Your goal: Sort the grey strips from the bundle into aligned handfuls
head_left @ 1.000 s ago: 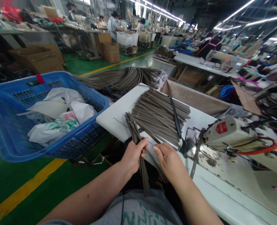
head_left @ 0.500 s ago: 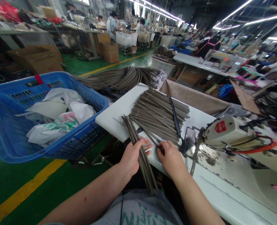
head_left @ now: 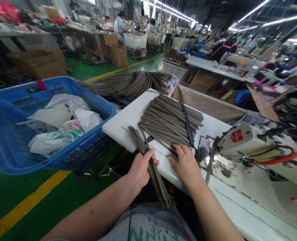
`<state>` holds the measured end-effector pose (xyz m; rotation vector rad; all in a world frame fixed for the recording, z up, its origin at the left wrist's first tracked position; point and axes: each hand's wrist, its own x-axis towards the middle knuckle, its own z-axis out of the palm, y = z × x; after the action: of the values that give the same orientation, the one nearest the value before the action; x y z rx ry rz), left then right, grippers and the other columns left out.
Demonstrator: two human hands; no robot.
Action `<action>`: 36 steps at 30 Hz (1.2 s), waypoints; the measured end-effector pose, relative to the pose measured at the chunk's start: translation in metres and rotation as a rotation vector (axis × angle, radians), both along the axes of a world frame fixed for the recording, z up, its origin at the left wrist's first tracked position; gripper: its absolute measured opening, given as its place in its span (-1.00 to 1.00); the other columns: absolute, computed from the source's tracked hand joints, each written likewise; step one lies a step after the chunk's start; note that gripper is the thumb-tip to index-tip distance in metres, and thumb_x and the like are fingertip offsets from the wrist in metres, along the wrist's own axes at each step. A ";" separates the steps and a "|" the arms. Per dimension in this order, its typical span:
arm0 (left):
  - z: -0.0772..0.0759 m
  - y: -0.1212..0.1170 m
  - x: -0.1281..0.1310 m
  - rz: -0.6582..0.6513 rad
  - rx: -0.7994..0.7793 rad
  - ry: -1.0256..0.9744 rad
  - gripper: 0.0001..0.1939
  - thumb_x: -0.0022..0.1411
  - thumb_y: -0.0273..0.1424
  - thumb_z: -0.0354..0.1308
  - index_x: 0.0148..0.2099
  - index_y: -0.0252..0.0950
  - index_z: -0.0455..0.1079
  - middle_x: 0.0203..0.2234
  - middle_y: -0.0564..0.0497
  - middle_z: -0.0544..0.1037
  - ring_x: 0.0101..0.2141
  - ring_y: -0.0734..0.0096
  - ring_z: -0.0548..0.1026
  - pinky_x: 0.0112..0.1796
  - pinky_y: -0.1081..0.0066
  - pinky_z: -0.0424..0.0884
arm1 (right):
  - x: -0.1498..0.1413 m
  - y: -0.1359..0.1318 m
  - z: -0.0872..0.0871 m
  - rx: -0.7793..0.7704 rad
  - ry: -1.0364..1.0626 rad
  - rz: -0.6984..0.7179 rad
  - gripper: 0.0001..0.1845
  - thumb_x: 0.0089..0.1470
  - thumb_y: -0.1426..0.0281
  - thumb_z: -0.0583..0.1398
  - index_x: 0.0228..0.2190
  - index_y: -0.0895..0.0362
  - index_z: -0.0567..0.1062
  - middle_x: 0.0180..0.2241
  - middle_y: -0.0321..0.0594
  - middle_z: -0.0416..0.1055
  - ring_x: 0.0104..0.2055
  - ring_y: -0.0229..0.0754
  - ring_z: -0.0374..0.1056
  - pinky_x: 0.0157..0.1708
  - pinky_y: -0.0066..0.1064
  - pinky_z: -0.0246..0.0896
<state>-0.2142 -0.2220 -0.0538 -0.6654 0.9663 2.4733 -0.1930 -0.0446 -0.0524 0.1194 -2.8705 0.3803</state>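
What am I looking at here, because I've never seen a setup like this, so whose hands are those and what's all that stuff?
There's no robot: one head-worn camera looks down at a person's bare hands. The left hand holds a bundle of flat grey-brown strips. The right hand reaches a spread pile of similar strips on a white tabletop; its grip is unclear. Rightward is a cream sewing machine; leftward, a blue plastic basket holds white bags.
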 end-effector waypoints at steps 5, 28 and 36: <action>0.003 0.000 0.000 0.026 0.024 -0.046 -0.72 0.18 -0.37 0.34 -0.42 -0.31 0.29 -0.66 0.15 0.35 -0.63 0.59 0.34 -0.44 0.47 0.48 | 0.002 -0.003 -0.011 0.059 -0.030 0.031 -0.79 0.22 0.37 0.17 -0.11 0.17 0.46 -0.22 -0.05 0.43 -0.15 0.03 0.35 -0.06 -0.17 0.28; 0.008 -0.002 0.003 0.012 0.032 0.003 -0.84 0.15 -0.44 0.37 -0.29 -0.42 0.47 -0.27 -0.23 0.63 -0.23 0.19 0.62 -0.23 0.30 0.59 | 0.016 -0.035 0.017 0.034 0.008 0.106 -0.84 0.24 0.47 0.07 -0.21 0.14 0.45 -0.32 -0.15 0.39 -0.26 -0.08 0.34 -0.21 -0.31 0.24; 0.012 -0.002 -0.001 0.085 0.018 -0.035 -0.88 0.17 -0.54 0.30 -0.39 -0.39 0.41 -0.58 0.01 0.49 -0.48 0.41 0.54 -0.31 0.36 0.58 | -0.011 -0.015 0.025 -0.118 0.047 0.101 -0.80 0.29 0.32 0.10 -0.22 0.11 0.51 -0.23 -0.09 0.47 -0.16 -0.05 0.40 -0.10 -0.25 0.29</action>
<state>-0.2149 -0.2242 -0.0418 -0.7562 0.9200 2.5320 -0.2038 -0.0592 -0.0275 0.2493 -2.7945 0.5580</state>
